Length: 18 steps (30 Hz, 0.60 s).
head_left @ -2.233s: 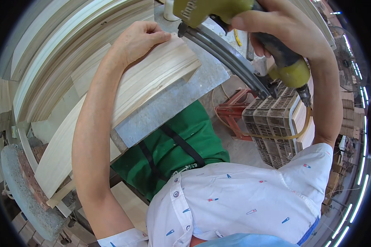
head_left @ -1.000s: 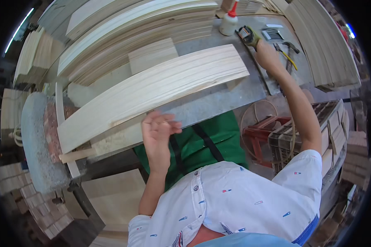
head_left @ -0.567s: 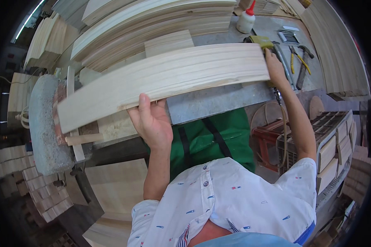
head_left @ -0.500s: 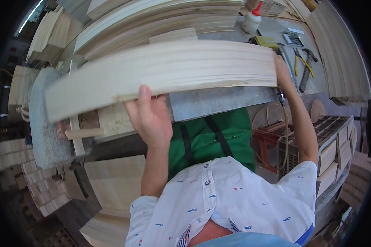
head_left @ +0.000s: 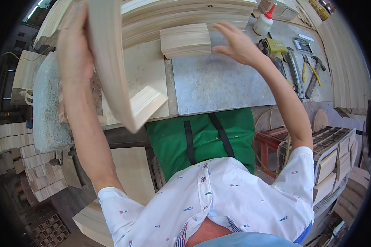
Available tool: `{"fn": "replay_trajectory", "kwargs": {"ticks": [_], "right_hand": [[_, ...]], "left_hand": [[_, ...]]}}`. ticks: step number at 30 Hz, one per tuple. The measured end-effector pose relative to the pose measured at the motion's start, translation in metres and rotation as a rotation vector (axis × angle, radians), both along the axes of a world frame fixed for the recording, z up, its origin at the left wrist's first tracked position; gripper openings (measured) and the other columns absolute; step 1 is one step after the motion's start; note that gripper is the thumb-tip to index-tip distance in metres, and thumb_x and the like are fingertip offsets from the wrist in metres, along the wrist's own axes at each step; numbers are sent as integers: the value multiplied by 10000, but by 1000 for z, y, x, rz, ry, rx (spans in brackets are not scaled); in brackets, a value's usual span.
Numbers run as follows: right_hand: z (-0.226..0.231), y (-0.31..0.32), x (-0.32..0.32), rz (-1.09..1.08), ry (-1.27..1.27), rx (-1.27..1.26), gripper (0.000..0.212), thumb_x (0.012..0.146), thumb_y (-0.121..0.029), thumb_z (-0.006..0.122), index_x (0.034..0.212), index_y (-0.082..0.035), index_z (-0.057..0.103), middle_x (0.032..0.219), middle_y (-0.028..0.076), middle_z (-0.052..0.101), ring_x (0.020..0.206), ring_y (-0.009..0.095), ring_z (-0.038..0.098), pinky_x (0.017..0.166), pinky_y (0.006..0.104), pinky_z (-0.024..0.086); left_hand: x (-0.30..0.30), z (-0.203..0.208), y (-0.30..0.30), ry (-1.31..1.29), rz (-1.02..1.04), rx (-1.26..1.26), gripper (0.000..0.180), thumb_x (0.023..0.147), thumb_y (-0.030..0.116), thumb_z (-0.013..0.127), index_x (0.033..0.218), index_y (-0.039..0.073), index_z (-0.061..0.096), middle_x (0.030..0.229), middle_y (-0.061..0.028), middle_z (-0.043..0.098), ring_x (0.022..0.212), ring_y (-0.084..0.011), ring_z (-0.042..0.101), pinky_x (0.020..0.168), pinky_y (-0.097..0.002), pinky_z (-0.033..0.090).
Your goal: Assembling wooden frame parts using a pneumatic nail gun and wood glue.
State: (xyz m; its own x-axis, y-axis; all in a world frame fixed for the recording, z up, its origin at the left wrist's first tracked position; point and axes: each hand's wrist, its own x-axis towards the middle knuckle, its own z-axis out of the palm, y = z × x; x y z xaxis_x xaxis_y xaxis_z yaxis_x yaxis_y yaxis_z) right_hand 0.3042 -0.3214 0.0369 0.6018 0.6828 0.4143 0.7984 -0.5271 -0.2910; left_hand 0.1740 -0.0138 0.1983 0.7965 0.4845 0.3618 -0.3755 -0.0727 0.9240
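A long stack of pale wooden boards stands tilted at the left of the bench, its lower end jutting over the front edge and showing layered lines. My left hand, smeared by motion, grips its left side near the top. My right hand is open and holds nothing, fingers stretched apart. It reaches over the bench, just right of a short stack of wooden pieces. A metal plate lies on the bench below that hand.
On the right lie a yellow-green nail gun, pliers, a hammer and a red-capped glue bottle. Long boards are stacked at the back. A rough grey block stands left; a crate holds wood at right.
The board stack has swung from lying crosswise to pointing away from me at the left. My right hand has let go of its right end and moved left; my left hand has moved up and left.
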Motion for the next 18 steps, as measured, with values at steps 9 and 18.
{"fn": "replay_trajectory", "kwargs": {"ticks": [9, 18], "right_hand": [[-8, 101, 43, 192, 255, -498, 860, 719, -381, 762, 1409, -68, 356, 1307, 227, 497, 1216, 395, 485, 1022, 505, 374], [7, 41, 22, 125, 269, -243, 546, 712, -290, 784, 1154, -12, 622, 1219, 165, 599, 1166, 305, 518, 995, 400, 396]], "left_hand": [[4, 9, -57, 184, -286, 365, 435, 995, 400, 481, 1046, 17, 680, 765, -76, 663, 664, -166, 583, 652, -311, 473], [35, -23, -55, 252, -241, 970, 492, 869, 574, 539, 902, 129, 747, 930, -191, 686, 910, -352, 645, 846, -403, 499]]}}
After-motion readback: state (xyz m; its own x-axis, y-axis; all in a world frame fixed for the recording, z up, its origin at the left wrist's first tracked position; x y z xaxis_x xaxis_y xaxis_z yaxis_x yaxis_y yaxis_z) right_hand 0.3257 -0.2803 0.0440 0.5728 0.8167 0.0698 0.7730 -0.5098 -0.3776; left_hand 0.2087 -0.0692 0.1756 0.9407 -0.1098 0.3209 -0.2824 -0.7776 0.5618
